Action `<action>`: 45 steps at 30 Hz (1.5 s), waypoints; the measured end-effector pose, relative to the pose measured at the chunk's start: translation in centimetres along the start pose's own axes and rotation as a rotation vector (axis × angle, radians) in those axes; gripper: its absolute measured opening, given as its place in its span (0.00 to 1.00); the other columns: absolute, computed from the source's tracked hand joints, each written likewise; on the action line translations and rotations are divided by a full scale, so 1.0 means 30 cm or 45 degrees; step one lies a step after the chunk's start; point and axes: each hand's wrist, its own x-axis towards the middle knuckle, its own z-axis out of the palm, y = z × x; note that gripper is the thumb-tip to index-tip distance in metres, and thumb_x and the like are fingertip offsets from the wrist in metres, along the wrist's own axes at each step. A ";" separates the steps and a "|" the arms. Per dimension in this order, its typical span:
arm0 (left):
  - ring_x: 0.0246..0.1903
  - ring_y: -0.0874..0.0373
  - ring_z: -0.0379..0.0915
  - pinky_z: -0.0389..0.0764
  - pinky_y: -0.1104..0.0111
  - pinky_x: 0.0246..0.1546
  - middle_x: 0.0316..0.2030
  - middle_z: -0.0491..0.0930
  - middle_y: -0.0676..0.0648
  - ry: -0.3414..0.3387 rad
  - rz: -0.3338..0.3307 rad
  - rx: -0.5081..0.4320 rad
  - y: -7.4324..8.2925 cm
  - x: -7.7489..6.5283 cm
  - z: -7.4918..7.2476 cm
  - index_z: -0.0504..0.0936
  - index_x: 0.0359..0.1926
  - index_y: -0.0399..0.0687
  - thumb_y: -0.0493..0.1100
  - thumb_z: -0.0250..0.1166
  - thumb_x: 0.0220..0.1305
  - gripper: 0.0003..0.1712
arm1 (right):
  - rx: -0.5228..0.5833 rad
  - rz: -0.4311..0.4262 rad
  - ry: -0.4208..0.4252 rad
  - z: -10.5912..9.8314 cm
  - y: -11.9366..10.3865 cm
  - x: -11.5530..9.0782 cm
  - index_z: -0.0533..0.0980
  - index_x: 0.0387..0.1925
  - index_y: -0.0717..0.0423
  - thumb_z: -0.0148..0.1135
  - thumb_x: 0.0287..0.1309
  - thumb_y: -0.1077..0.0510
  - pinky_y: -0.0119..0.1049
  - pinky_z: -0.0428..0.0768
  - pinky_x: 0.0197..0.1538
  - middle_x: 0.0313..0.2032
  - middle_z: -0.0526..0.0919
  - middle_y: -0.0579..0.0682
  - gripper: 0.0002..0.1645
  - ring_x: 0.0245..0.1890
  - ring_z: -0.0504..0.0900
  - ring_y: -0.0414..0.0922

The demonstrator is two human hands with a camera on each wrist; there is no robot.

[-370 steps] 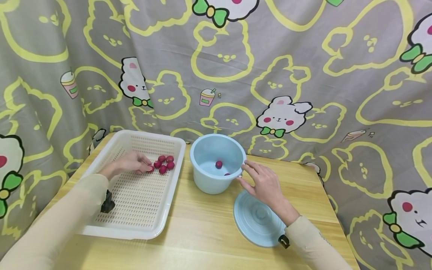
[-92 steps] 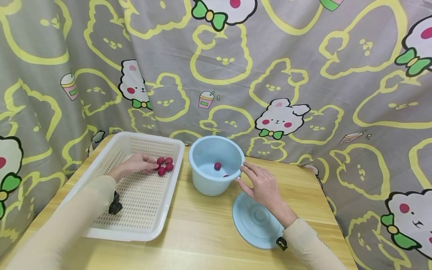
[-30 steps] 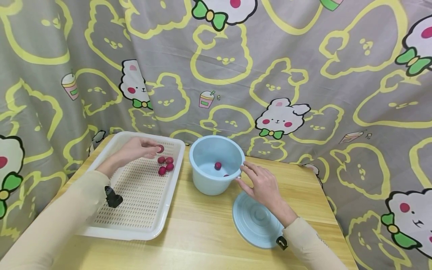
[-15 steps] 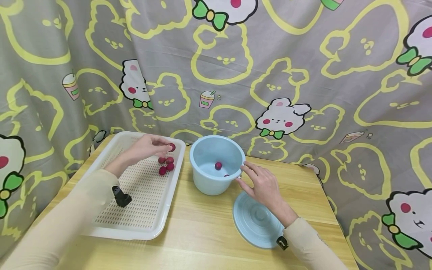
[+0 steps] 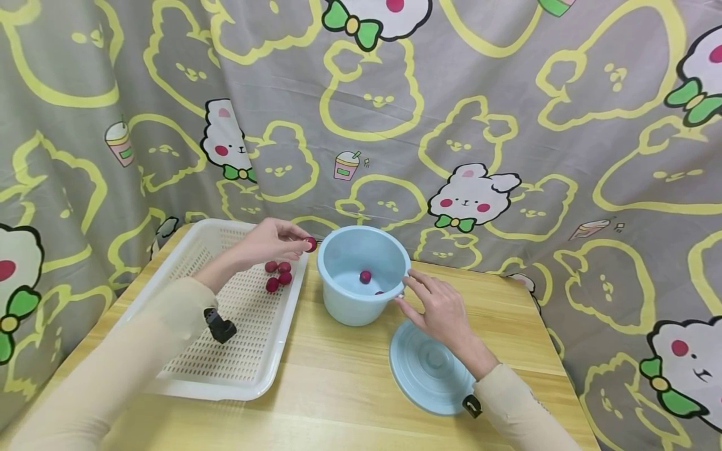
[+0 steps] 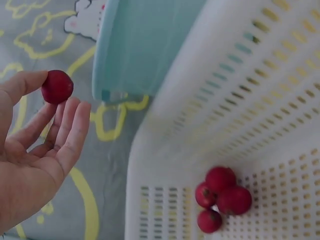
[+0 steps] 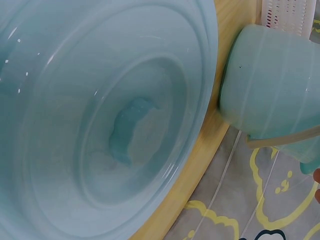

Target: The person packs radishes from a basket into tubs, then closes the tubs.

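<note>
My left hand (image 5: 274, 239) pinches a small round dark-red fruit (image 5: 311, 244) between thumb and fingertips, just above the white basket's (image 5: 292, 307) right rim. In the left wrist view the pinched fruit (image 6: 57, 87) shows whole, with the other fingers loosely bent below it. Several like fruits (image 5: 284, 278) lie together on the basket floor. To the right stands a light-blue bucket (image 5: 351, 308), with one fruit (image 5: 365, 277) on its bottom and part of another by the wall. My right hand (image 5: 440, 307) holds the bucket's right rim, thumb lower than the fingers; its fingertips are partly hidden.
A round blue lid (image 5: 431, 369) with a raised centre lies on the wooden table (image 5: 333, 388), under my right wrist. A patterned grey curtain (image 5: 383, 169) hangs close behind the table and along both sides.
My left hand has taken one fruit from the group in the basket, lifted it and carried it right towards the bucket. The basket group is smaller. My right hand stays on the rim.
</note>
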 end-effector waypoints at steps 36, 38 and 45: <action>0.39 0.57 0.88 0.92 0.58 0.50 0.47 0.90 0.40 -0.219 0.074 0.003 0.145 0.128 0.224 0.87 0.55 0.38 0.44 0.73 0.69 0.18 | -0.003 0.011 -0.030 -0.005 0.001 0.005 0.85 0.57 0.55 0.43 0.75 0.25 0.53 0.93 0.43 0.55 0.89 0.58 0.43 0.46 0.92 0.57; 0.38 0.57 0.89 0.93 0.60 0.48 0.47 0.90 0.40 -0.234 0.070 0.014 0.145 0.135 0.236 0.87 0.55 0.38 0.43 0.73 0.69 0.19 | -0.005 0.015 -0.036 -0.006 0.000 0.003 0.85 0.57 0.55 0.42 0.75 0.25 0.52 0.93 0.43 0.55 0.89 0.58 0.44 0.47 0.92 0.56; 0.36 0.56 0.90 0.93 0.62 0.44 0.46 0.89 0.39 -0.279 0.036 0.036 0.142 0.159 0.275 0.86 0.55 0.37 0.44 0.73 0.68 0.19 | -0.001 0.011 -0.029 -0.005 -0.002 0.001 0.85 0.57 0.55 0.43 0.75 0.25 0.52 0.93 0.43 0.55 0.89 0.58 0.44 0.47 0.92 0.56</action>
